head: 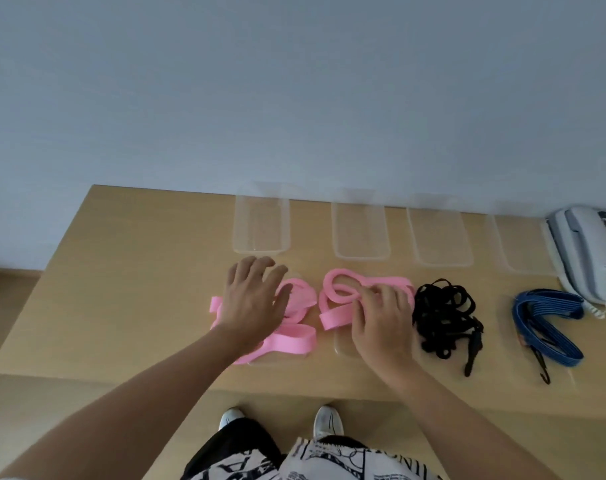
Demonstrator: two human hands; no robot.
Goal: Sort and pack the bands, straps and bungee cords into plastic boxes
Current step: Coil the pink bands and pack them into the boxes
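Left hand [251, 299] spread flat over left pink band [294, 337]; right hand [381, 317] fingers pinch right pink band [339, 292], loops lying left-right on table [121, 289].

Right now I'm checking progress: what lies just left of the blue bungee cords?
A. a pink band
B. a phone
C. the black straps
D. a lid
C: the black straps lie between the right hand and the blue bungee cords.

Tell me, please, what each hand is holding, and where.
The right hand pinches a loop near the middle of the right pink band. The left hand lies open over the left pink band, gripping nothing.
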